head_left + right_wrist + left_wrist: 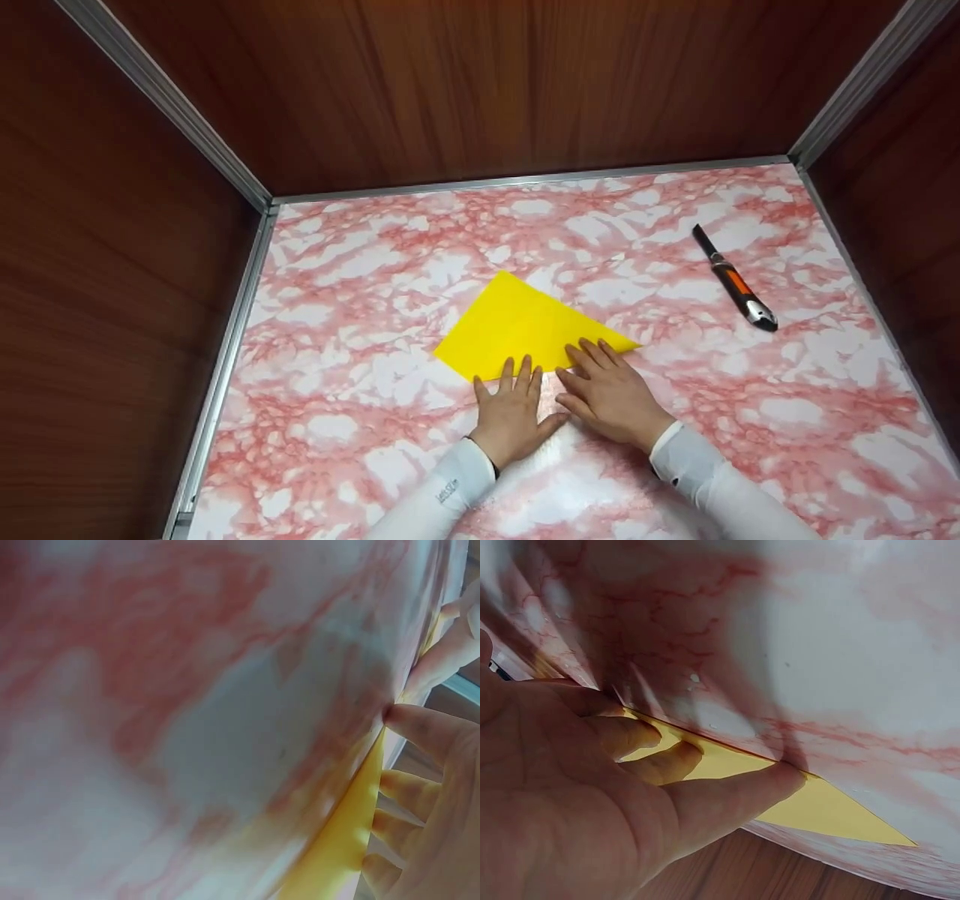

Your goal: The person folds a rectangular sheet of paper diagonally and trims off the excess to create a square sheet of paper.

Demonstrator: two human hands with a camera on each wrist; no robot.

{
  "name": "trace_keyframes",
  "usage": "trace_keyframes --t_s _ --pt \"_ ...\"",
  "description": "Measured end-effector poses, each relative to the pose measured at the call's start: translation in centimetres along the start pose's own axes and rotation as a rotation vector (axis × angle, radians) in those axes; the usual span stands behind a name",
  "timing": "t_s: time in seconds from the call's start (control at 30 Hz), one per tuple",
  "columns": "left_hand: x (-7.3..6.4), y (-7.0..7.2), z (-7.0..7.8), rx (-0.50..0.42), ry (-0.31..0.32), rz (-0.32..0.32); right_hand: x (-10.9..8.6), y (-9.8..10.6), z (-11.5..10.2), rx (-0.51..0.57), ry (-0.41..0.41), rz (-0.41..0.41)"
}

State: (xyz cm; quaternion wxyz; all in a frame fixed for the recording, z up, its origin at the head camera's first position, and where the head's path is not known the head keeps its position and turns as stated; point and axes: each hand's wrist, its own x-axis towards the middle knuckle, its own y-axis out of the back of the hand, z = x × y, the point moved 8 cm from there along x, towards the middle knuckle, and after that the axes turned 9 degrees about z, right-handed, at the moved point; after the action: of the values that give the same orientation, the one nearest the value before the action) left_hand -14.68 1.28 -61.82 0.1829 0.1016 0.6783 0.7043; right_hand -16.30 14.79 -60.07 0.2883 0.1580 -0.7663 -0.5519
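Observation:
A folded sheet of yellow paper lies on the table, four-cornered with a long point to the right. My left hand is flat, its fingertips resting on the paper's near edge. In the left wrist view, spread fingers touch the fold of the yellow paper. My right hand presses with extended fingers along the near edge closer to the right point. From the right wrist view, its fingertips meet the yellow paper along its edge.
A black utility knife with an orange inset lies to the right of the paper. The pink-and-white marbled table is bounded by dark wood panels at the back and both sides, with metal edging.

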Motion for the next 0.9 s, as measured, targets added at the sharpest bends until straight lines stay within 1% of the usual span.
trace_keyframes --t_s 0.13,0.23,0.47,0.6,0.73,0.9 --pt "0.0 -0.1 -0.1 0.025 -0.001 -0.004 -0.5 0.4 0.9 -0.004 -0.035 0.022" --pt "0.0 -0.1 -0.1 0.033 0.003 -0.007 -1.0 0.7 1.7 -0.009 -0.065 0.020" --pt "0.0 -0.3 -0.2 0.017 0.010 -0.006 -2.4 1.7 3.9 -0.024 -0.145 0.017" --pt "0.0 -0.3 -0.1 0.018 0.007 -0.013 -3.5 2.5 5.4 -0.028 -0.198 0.034" --pt "0.0 -0.3 0.0 0.020 -0.002 -0.021 -4.9 3.0 7.2 -0.036 -0.266 0.025" --pt "-0.1 -0.2 0.0 -0.004 -0.006 -0.021 -6.5 3.8 9.1 -0.037 -0.327 0.037"
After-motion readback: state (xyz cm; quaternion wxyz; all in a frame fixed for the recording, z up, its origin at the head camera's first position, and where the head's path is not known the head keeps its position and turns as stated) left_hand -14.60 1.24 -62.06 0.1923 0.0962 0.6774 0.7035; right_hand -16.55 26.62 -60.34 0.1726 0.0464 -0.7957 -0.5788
